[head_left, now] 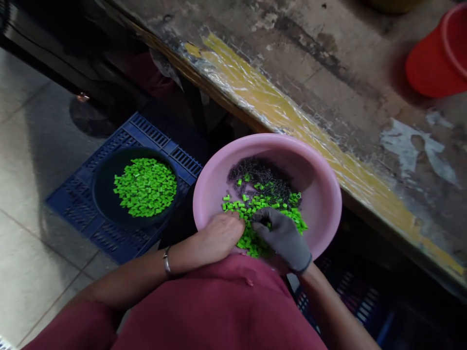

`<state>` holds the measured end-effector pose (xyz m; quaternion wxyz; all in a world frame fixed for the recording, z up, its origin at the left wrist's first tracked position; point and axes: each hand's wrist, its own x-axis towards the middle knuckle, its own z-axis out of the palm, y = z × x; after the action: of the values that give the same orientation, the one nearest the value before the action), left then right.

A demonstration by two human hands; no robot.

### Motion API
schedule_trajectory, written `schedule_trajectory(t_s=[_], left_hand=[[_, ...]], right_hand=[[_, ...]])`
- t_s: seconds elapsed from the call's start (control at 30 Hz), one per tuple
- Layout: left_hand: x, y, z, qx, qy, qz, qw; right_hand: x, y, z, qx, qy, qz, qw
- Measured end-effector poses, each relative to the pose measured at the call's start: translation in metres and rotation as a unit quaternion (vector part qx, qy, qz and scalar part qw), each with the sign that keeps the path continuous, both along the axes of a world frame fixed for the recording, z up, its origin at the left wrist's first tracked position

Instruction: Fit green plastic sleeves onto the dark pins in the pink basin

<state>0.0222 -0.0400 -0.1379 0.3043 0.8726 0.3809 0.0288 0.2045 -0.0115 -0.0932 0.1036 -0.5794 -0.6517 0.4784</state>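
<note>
A pink basin (330, 194) sits against my lap, holding small bright green plastic pieces (254, 248) and a heap of thin dark pieces like pins or screws (260, 170). Over the green pieces, my bare left hand (222, 234) is closed with its fingers curled under; whatever it holds is hidden. My right hand (286, 237), in a grey glove, is just to its right, thumb and fingertips brought together in a pinch. Anything between those fingertips is too small to make out. The two hands are close together, a narrow gap between them.
On the left, a dark round basin (100, 194) full of similar green pieces stands on a blue plastic crate (69, 199). Beyond the pink basin runs a worn workbench (328, 92) with yellow, film-covered edging. A red bucket (430, 63) stands on it at right.
</note>
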Motion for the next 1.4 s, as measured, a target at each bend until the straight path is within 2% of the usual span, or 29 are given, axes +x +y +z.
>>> schedule_trajectory(t_s=[0.13,0.27,0.37,0.47,0.53,0.6,0.67,0.83,0.9,1.0,1.1,1.27,1.33,1.4], left_hand=[[0.007,-0.001,-0.015,-0.001,-0.004,-0.02,1.0],[0.005,0.005,-0.009,-0.018,-0.023,-0.019,0.999],[-0.002,0.015,0.006,-0.057,-0.019,0.052,0.997],[-0.008,0.026,0.022,-0.145,-0.096,0.148,0.974],[-0.012,0.03,0.029,-0.267,-0.19,0.214,0.92],[-0.014,0.031,0.034,-0.406,-0.284,0.257,0.83],[-0.014,0.03,0.035,-0.501,-0.353,0.282,0.738],[-0.01,0.024,0.03,-0.585,-0.462,0.341,0.572],[-0.01,0.023,0.029,-0.6,-0.487,0.353,0.527],[-0.011,0.024,0.031,-0.613,-0.515,0.352,0.485],[-0.012,0.024,0.033,-0.616,-0.515,0.368,0.469],[-0.009,0.023,0.031,-0.588,-0.53,0.372,0.485],[-0.007,0.022,0.03,-0.56,-0.534,0.373,0.511],[-0.007,0.022,0.03,-0.522,-0.515,0.369,0.571]], right_hand=[[0.003,-0.003,0.002,-0.027,0.088,-0.052,0.994],[0.006,-0.006,0.002,-0.053,0.14,-0.109,0.983],[0.006,-0.008,0.002,-0.056,0.14,-0.139,0.979],[0.005,-0.009,0.006,-0.044,0.137,-0.15,0.978],[0.003,-0.009,0.012,-0.024,0.14,-0.15,0.978],[0.001,-0.008,0.02,0.003,0.139,-0.144,0.98],[-0.002,-0.007,0.028,0.029,0.128,-0.131,0.983],[-0.009,-0.006,0.041,0.111,0.078,-0.089,0.987],[-0.011,-0.007,0.041,0.154,0.046,-0.08,0.984],[-0.013,-0.007,0.039,0.205,-0.005,-0.064,0.977],[-0.014,-0.007,0.037,0.251,-0.023,-0.033,0.967],[-0.016,-0.006,0.038,0.306,-0.04,-0.014,0.951],[-0.016,-0.005,0.039,0.316,-0.04,-0.017,0.948],[-0.016,-0.004,0.04,0.316,-0.037,-0.017,0.948]])
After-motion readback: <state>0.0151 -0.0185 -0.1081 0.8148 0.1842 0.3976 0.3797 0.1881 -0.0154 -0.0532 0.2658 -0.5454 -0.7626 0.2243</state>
